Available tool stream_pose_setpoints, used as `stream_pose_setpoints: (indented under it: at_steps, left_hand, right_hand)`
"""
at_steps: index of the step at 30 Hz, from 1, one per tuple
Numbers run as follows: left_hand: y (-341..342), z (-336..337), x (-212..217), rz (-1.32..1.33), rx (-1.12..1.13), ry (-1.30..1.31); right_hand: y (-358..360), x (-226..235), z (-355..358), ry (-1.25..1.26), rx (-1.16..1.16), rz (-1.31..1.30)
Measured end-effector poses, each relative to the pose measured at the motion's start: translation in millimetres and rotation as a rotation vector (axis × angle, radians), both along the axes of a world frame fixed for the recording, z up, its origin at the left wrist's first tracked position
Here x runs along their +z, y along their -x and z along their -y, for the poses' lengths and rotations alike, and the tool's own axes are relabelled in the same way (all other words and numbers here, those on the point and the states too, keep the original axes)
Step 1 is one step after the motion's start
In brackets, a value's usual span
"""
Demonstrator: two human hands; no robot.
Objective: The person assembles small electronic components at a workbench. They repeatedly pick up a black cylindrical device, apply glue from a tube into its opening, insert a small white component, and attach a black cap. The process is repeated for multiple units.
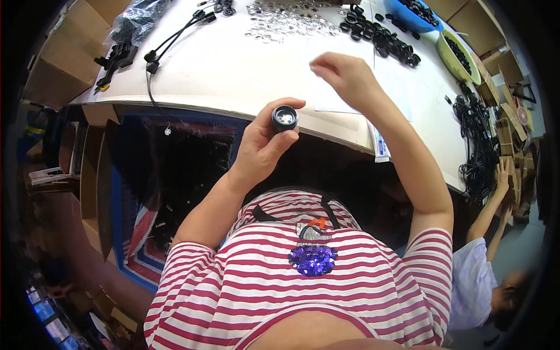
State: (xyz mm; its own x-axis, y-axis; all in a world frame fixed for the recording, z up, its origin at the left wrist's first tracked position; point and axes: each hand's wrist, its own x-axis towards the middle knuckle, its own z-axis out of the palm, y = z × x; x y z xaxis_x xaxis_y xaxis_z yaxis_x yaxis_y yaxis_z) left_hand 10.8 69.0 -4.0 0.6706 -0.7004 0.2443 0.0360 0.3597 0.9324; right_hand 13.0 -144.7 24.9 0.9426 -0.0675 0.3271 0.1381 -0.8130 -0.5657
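At the far left, a cardboard box [64, 58] stands beside the white counter [216, 76], where a grey plastic bag [137, 22], black clamp-like parts [116, 60] and black cables [182, 35] lie. Farther right, at the counter's near edge, the left hand [261, 140] is clamped around a black cylinder [285, 118], its round end facing up. Clear discs [286, 20] are scattered beyond it. The right hand [347, 79] is over the counter, fingers bent; whether they pinch anything I cannot tell. Farther right come loose black rings [382, 39], a blue basin [400, 14], a green bowl [446, 58] of small black pieces, and a cable heap [475, 137].
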Motion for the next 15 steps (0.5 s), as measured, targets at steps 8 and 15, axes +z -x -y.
stream_pose_setpoints:
  at_steps: [8, 15]
  left_hand:
    - [-4, -39, 8, -0.008, 0.030, 0.147]
    - [-19, -49, -9, -0.015, 0.085, 0.071]
  right_hand:
    - [-132, -41, -32, 0.400, -0.099, 0.014]
    - [-124, -46, -19, 0.397, -0.074, -0.104]
